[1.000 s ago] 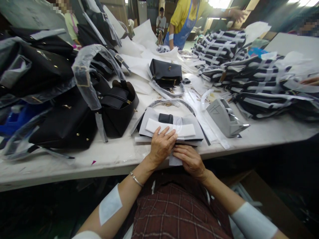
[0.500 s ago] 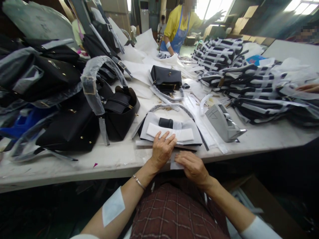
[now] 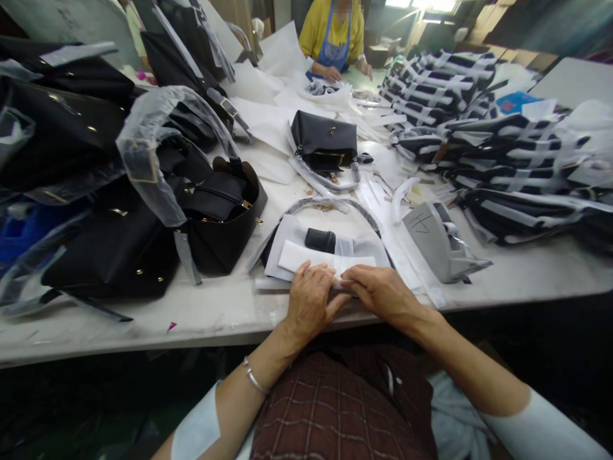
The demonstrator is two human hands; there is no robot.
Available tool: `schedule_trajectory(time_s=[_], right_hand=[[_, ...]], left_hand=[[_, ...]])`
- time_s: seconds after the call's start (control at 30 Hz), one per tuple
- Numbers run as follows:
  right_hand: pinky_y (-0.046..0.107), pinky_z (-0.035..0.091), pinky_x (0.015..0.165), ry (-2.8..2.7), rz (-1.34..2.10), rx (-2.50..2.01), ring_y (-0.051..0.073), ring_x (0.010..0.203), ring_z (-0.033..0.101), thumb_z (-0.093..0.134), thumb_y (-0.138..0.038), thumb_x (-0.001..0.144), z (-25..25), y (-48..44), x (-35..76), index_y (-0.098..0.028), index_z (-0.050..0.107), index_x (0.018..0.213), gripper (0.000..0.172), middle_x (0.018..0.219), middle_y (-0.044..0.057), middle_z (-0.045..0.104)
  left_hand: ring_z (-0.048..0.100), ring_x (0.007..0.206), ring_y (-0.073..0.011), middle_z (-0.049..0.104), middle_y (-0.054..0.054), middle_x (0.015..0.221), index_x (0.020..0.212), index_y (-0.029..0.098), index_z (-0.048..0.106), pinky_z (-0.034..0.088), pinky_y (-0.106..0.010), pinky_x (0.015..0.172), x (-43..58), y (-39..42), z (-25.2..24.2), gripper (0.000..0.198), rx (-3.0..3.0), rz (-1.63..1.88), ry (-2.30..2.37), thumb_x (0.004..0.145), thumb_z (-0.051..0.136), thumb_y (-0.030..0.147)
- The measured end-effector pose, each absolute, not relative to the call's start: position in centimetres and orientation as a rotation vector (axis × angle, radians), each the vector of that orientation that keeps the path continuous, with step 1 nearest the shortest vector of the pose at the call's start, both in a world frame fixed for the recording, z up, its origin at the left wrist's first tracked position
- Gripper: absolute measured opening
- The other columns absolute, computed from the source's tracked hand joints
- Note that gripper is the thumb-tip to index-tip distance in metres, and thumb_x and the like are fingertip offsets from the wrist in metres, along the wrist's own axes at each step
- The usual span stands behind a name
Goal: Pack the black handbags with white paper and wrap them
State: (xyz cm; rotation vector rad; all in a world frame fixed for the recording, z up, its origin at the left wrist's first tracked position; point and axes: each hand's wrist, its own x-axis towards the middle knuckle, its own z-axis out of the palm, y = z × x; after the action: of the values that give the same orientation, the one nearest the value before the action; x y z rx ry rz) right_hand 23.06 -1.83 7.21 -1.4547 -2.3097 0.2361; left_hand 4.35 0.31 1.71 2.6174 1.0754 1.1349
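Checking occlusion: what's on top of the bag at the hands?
A pale sheet, a white strip and a small black piece. The left hand and right hand cover part of the near edge; whatever's beneath the sheet is hidden.

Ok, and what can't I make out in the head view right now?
In the head view:
- Near end of the translucent tape strip: hidden by the left hand and right hand.
- Both palms: hidden by the backs of the hands.
- Upper-left black handbag: cut off by the left edge.
- Right-hand pile of wrapped bags: cut off by the right edge.
- Print on the blue packet: too small and blurred.
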Motion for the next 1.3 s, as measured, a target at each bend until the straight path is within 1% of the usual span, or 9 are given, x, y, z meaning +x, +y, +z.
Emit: schedule_trajectory(time_s=[0.1, 0.17, 0.33, 0.63, 0.8, 0.93, 1.0, 1.1, 1.3], right_hand=[[0.026, 0.045, 0.068, -2.258, 0.387, -1.464, 0.015, 0.070, 0.062, 0.053, -0.028, 0.099, 7.7, -0.4, 23.6, -0.019, 0.064, 0.077, 0.025, 0.076, 0.002, 0.065], [0.026, 0.045, 0.071, -2.202, 0.455, -1.434, 0.015, 0.073, 0.061, 0.055, -0.028, 0.097, 7.8, 0.5, 23.8, -0.019, 0.064, 0.077, 0.024, 0.079, 0.003, 0.064], [0.027, 0.043, 0.069, -2.081, 0.491, -1.436, 0.015, 0.072, 0.058, 0.062, -0.025, 0.093, 6.6, 1.7, 24.1, -0.019, 0.063, 0.071, 0.023, 0.075, 0.001, 0.058], [0.027, 0.039, 0.064, -1.878, 0.671, -1.648, 0.014, 0.065, 0.054, 0.068, -0.027, 0.083, 4.5, 2.6, 24.5, -0.019, 0.063, 0.068, 0.018, 0.069, -0.001, 0.059], [0.026, 0.034, 0.055, -1.891, 0.897, -1.723, 0.012, 0.058, 0.048, 0.067, -0.035, 0.079, 4.7, 3.8, 24.8, -0.020, 0.062, 0.068, 0.019, 0.061, -0.004, 0.055], [0.026, 0.032, 0.053, -1.896, 0.943, -1.715, 0.012, 0.058, 0.046, 0.066, -0.038, 0.077, 4.5, 4.3, 25.0, -0.020, 0.060, 0.067, 0.022, 0.060, -0.004, 0.054], [0.026, 0.032, 0.053, -1.880, 0.951, -1.706, 0.012, 0.058, 0.046, 0.066, -0.038, 0.077, 4.3, 4.3, 25.1, -0.020, 0.060, 0.067, 0.022, 0.060, -0.004, 0.053], [0.025, 0.032, 0.053, -1.857, 0.955, -1.705, 0.012, 0.058, 0.046, 0.068, -0.038, 0.075, 4.0, 4.3, 25.2, -0.020, 0.060, 0.067, 0.021, 0.059, -0.004, 0.054], [0.024, 0.032, 0.050, -1.807, 0.878, -1.729, 0.011, 0.055, 0.046, 0.073, -0.033, 0.070, 3.4, 5.0, 25.0, -0.020, 0.058, 0.067, 0.020, 0.057, -0.005, 0.053]], left_hand=[[0.063, 0.107, -0.0211, 0.071, -0.004, 0.099, 0.102, 0.019, 0.060, 0.038, -0.043, 0.108, 5.3, 0.4, 1.6, 0.014, 2.600, 1.191, 1.212, 0.095, 0.060, 0.031], [0.063, 0.101, -0.0211, 0.070, -0.004, 0.095, 0.096, 0.019, 0.060, 0.039, -0.043, 0.105, 5.8, 0.5, 1.7, 0.010, 2.621, 1.165, 1.273, 0.097, 0.056, 0.028], [0.059, 0.086, -0.0209, 0.065, -0.003, 0.082, 0.082, 0.019, 0.057, 0.041, -0.043, 0.100, 6.6, 0.8, 2.1, 0.017, 2.657, 1.057, 1.404, 0.097, 0.052, 0.025], [0.057, 0.080, -0.0206, 0.058, -0.001, 0.074, 0.081, 0.020, 0.054, 0.043, -0.042, 0.098, 7.2, 1.1, 2.0, 0.017, 2.635, 1.047, 1.515, 0.095, 0.057, 0.027], [0.061, 0.084, -0.0200, 0.067, -0.003, 0.086, 0.094, 0.018, 0.056, 0.044, -0.043, 0.099, 6.7, 1.0, 1.7, 0.016, 2.661, 1.179, 1.391, 0.097, 0.056, 0.034], [0.063, 0.108, -0.0209, 0.070, -0.008, 0.111, 0.106, 0.019, 0.060, 0.040, -0.046, 0.107, 5.9, 0.8, 1.6, 0.010, 2.814, 1.340, 1.124, 0.098, 0.055, 0.024], [0.060, 0.119, -0.0225, 0.071, -0.007, 0.115, 0.113, 0.019, 0.061, 0.035, -0.048, 0.113, 5.5, 0.3, 1.6, 0.017, 2.904, 1.288, 1.040, 0.097, 0.057, 0.022], [0.057, 0.123, -0.0246, 0.069, -0.007, 0.123, 0.126, 0.019, 0.058, 0.030, -0.049, 0.115, 5.3, -0.4, 1.3, 0.032, 2.972, 1.061, 1.068, 0.097, 0.057, 0.032], [0.057, 0.124, -0.0257, 0.067, -0.006, 0.128, 0.132, 0.023, 0.055, 0.035, -0.051, 0.112, 5.5, -1.0, 1.1, 0.039, 2.943, 0.912, 1.188, 0.095, 0.060, 0.032]])
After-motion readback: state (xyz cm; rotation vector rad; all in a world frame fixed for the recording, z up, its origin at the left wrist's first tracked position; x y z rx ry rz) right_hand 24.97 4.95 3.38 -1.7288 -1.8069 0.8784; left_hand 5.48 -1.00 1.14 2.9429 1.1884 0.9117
